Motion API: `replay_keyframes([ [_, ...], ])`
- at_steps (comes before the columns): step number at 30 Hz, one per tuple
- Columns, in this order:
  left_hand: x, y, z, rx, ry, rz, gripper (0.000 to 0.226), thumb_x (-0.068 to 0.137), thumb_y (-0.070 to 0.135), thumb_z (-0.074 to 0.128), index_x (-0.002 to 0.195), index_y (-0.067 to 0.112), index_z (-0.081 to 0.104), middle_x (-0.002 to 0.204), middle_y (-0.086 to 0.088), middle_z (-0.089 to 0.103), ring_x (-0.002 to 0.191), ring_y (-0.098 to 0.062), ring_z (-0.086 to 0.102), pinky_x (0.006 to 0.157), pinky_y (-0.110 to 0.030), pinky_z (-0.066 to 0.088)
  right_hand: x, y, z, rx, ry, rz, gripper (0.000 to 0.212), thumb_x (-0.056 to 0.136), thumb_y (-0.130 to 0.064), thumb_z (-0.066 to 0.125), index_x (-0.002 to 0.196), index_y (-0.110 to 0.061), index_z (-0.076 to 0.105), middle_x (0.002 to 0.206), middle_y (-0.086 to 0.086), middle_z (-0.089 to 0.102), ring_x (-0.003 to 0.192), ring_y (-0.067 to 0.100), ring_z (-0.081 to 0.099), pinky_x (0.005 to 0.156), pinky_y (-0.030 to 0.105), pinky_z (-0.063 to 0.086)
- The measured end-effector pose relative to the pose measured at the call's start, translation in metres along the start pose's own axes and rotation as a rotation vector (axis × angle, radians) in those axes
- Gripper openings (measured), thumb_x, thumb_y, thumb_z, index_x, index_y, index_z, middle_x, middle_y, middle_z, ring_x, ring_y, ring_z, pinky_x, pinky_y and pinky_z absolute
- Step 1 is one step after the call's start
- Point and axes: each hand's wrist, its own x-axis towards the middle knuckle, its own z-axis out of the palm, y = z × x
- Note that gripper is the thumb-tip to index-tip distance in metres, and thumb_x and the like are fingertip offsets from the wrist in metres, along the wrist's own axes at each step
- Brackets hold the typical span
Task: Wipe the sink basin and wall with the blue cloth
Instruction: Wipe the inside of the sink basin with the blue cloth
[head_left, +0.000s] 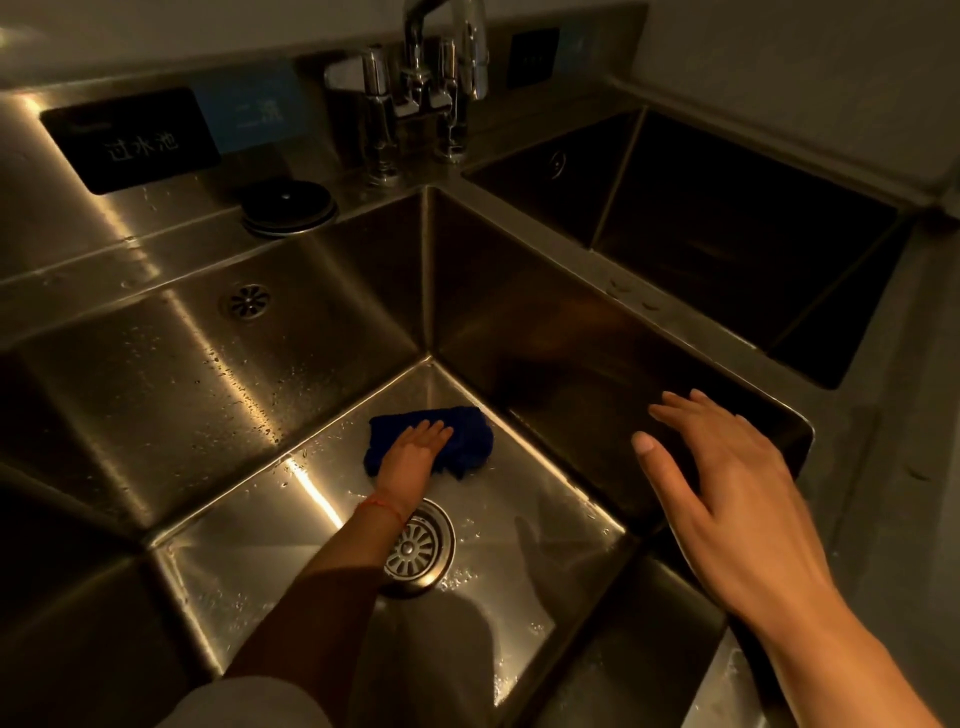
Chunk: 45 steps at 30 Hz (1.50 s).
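A deep steel sink basin (291, 525) fills the middle of the view, its floor wet and shiny. The blue cloth (467, 436) lies bunched on the basin floor near the far right corner. My left hand (413, 452) reaches down into the basin and presses flat on the cloth with straight fingers. A red string circles that wrist. My right hand (727, 478) hovers above the basin's right rim, fingers spread and holding nothing. The basin's back wall (218, 374) carries water drops.
A round drain strainer (415, 548) sits in the floor just behind my left wrist. An overflow vent (249, 300) is in the back wall. Chrome taps (415, 98) stand behind the corner. A black plug (287, 207) rests on the ledge. A second basin (727, 244) lies to the right.
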Motion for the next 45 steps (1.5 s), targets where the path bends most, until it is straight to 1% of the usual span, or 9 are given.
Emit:
replay_keyframes([
  [8,-0.038,0.000,0.026,-0.047,0.042,0.212,0.072,0.091,0.002,0.044,0.152,0.024,0.014,0.161,0.003,0.010,0.149,-0.013,0.006,0.121,-0.026,-0.003,0.000,-0.002,-0.002,-0.003,-0.007,-0.006,0.055,0.086,-0.051,0.029,0.126,-0.020,0.051,0.134,0.001,0.051,0.126,0.001,0.024,0.109,0.032,0.017],
  [14,-0.021,-0.009,0.016,0.003,-0.023,0.311,0.069,0.093,0.002,0.045,0.151,0.026,0.016,0.160,0.003,0.011,0.148,-0.012,0.006,0.120,-0.025,-0.002,0.001,0.000,0.000,-0.010,0.010,-0.006,0.052,0.092,-0.054,0.031,0.125,-0.020,0.052,0.133,0.002,0.053,0.125,0.002,0.025,0.107,0.032,0.017],
  [19,0.002,-0.002,0.004,0.110,-0.095,0.340,0.068,0.094,0.007,0.049,0.151,0.026,0.018,0.161,0.004,0.009,0.149,-0.015,0.003,0.121,-0.031,-0.002,0.000,0.002,0.001,-0.016,0.017,-0.006,0.052,0.091,-0.052,0.029,0.124,-0.020,0.053,0.132,0.001,0.053,0.125,0.002,0.026,0.108,0.034,0.019],
  [29,-0.001,0.018,0.011,0.245,-0.067,0.161,0.070,0.096,0.010,0.046,0.153,0.020,0.006,0.161,-0.010,0.003,0.148,-0.027,0.004,0.121,-0.040,0.005,0.000,-0.001,-0.001,-0.001,0.015,0.010,0.055,0.091,-0.054,0.027,0.124,-0.019,0.052,0.133,0.002,0.053,0.125,0.002,0.026,0.109,0.036,0.020],
  [33,-0.003,0.026,0.009,0.205,-0.083,0.124,0.076,0.093,0.026,0.051,0.153,0.017,0.006,0.160,-0.015,0.008,0.147,-0.031,0.007,0.120,-0.043,0.005,0.001,-0.001,-0.001,0.009,0.020,0.014,0.056,0.087,-0.052,0.029,0.123,-0.018,0.053,0.131,0.003,0.055,0.124,0.003,0.028,0.109,0.038,0.023],
  [36,-0.009,0.032,0.012,0.121,-0.057,0.077,0.068,0.092,0.034,0.041,0.152,0.020,0.013,0.159,-0.015,0.010,0.147,-0.030,0.007,0.120,-0.045,0.002,0.000,0.000,-0.001,0.003,0.026,0.015,0.053,0.092,-0.054,0.029,0.123,-0.019,0.054,0.130,0.002,0.055,0.123,0.002,0.029,0.108,0.037,0.023],
  [39,-0.012,0.033,0.014,0.072,-0.014,0.054,0.063,0.095,0.042,0.033,0.152,0.020,0.018,0.159,-0.014,0.013,0.147,-0.029,0.007,0.120,-0.045,0.001,0.001,-0.001,0.000,0.000,0.024,0.016,0.054,0.087,-0.051,0.029,0.122,-0.019,0.054,0.128,0.002,0.056,0.122,0.002,0.029,0.106,0.034,0.022],
  [42,-0.013,0.034,0.015,0.060,-0.011,0.025,0.067,0.096,0.056,0.028,0.152,0.021,0.017,0.160,-0.014,0.010,0.148,-0.030,0.006,0.119,-0.046,0.000,0.000,-0.001,0.000,0.002,0.029,0.013,0.054,0.087,-0.051,0.030,0.122,-0.018,0.054,0.127,0.003,0.057,0.121,0.002,0.030,0.106,0.035,0.023],
  [45,-0.012,0.037,0.013,0.094,-0.049,0.020,0.070,0.096,0.058,0.029,0.152,0.021,0.012,0.160,-0.015,0.007,0.147,-0.031,0.004,0.119,-0.047,-0.001,0.001,-0.001,0.000,0.008,0.034,0.016,0.052,0.091,-0.052,0.031,0.121,-0.018,0.055,0.127,0.003,0.058,0.120,0.002,0.031,0.105,0.035,0.024],
])
